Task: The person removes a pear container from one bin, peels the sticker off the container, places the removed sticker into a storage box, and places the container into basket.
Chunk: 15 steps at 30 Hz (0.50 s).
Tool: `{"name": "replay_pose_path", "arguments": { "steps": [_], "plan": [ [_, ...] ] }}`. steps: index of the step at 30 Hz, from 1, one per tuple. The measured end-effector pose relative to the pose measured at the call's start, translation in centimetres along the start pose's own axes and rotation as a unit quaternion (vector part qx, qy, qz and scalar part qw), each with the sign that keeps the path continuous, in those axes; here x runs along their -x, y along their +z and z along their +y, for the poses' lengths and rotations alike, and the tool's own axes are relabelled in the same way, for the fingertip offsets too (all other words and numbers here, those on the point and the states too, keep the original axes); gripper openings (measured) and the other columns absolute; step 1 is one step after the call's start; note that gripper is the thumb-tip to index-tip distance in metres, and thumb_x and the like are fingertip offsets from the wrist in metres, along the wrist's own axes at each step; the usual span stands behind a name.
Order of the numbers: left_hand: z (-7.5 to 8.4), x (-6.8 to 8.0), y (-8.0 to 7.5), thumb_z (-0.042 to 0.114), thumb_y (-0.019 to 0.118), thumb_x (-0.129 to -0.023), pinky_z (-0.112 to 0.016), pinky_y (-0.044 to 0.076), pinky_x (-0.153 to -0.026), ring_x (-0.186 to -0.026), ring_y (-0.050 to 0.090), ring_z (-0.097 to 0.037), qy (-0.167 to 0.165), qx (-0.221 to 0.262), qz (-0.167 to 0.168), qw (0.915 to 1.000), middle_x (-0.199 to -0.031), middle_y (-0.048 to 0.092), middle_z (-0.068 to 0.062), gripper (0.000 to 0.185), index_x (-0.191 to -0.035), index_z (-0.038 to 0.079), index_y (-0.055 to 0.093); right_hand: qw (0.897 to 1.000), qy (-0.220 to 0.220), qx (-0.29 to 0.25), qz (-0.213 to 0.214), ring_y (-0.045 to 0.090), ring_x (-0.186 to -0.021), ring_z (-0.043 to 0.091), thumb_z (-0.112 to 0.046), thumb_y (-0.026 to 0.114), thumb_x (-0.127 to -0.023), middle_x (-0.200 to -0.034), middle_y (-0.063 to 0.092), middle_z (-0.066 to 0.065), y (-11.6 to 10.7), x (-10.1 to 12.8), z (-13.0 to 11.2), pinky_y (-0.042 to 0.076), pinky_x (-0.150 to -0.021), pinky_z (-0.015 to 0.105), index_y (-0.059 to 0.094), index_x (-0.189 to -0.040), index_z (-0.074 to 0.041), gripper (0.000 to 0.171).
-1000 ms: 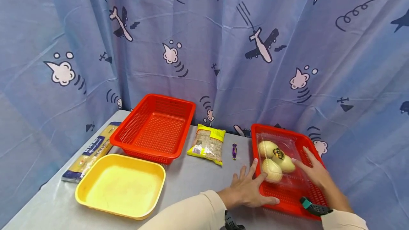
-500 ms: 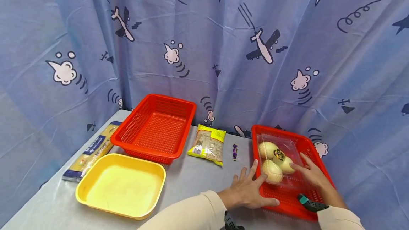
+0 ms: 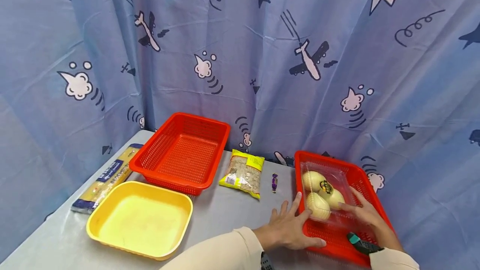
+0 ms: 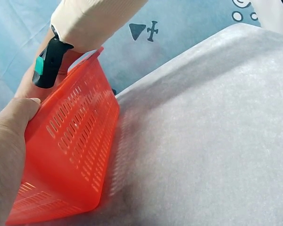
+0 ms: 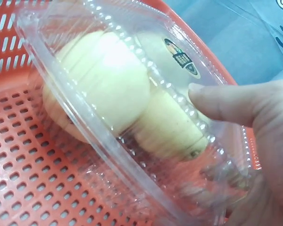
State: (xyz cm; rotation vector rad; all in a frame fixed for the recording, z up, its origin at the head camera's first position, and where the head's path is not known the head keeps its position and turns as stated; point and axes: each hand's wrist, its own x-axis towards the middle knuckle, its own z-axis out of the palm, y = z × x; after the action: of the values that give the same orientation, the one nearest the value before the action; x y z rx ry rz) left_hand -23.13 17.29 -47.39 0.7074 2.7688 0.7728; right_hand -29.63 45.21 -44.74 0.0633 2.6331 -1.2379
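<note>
A clear plastic fruit box (image 3: pixel 343 178) lies tilted inside the right red basket (image 3: pixel 337 243). Pale yellow fruits (image 3: pixel 318 207) with a round dark label show through its lid. My right hand (image 3: pixel 369 216) holds the box by its right side; in the right wrist view its thumb (image 5: pixel 221 101) presses the lid and blurred fingers show through the plastic lower down. My left hand (image 3: pixel 285 228) rests with spread fingers on the near left corner of that basket. In the left wrist view, the left thumb (image 4: pixel 28 107) lies on the basket's rim.
A second red basket (image 3: pixel 187 153) stands back left, with a yellow tray (image 3: pixel 138 220) before it. A long yellow-and-blue packet (image 3: pixel 108 178) lies at the table's left edge. Between the baskets lie a yellow-edged bag (image 3: pixel 243 174) and a purple-wrapped sweet (image 3: pixel 274 182). A patterned curtain (image 3: pixel 240 53) hangs behind.
My right hand has shifted slightly left and lower, closer against the fruit box. My left hand stays at the basket's corner. The whole head view has tilted up a little.
</note>
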Motion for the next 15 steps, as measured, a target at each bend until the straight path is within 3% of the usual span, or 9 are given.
{"name": "replay_pose_path", "arguments": {
  "steps": [9,13,15],
  "plan": [
    [-0.22,0.01,0.01,0.085,0.046,-0.074,-0.063,0.029,-0.101,-0.138,0.023,-0.029,0.001,-0.011,0.009,0.9999,-0.159,-0.002,0.013,0.079,-0.144,0.049,0.036,1.000,0.007,-0.023,-0.015,0.051,-0.111,0.044,-0.030,0.059,-0.096,-0.139,0.023,0.041,-0.03,-0.34,-0.05,0.048,-0.090,0.049,-0.010,-0.149,0.003,0.094],
    [-0.18,0.07,0.14,0.084,0.046,-0.074,-0.063,0.030,-0.100,-0.138,0.024,-0.028,0.001,-0.013,0.009,0.9999,-0.159,-0.002,0.013,0.079,-0.144,0.049,0.036,0.997,0.015,-0.072,-0.036,0.056,-0.105,0.035,-0.026,0.057,-0.097,-0.137,0.026,0.040,0.05,-0.44,0.42,0.051,-0.087,0.044,-0.013,-0.148,0.005,0.092],
    [-0.11,0.05,0.16,0.084,0.046,-0.074,-0.062,0.030,-0.100,-0.138,0.024,-0.028,0.002,-0.011,0.009,0.9999,-0.159,-0.002,0.013,0.078,-0.144,0.050,0.036,0.993,0.024,-0.108,-0.049,0.057,-0.103,0.032,-0.025,0.057,-0.097,-0.133,0.036,0.035,0.13,-0.45,0.65,0.050,-0.087,0.046,-0.012,-0.149,0.003,0.091]
  ]
}}
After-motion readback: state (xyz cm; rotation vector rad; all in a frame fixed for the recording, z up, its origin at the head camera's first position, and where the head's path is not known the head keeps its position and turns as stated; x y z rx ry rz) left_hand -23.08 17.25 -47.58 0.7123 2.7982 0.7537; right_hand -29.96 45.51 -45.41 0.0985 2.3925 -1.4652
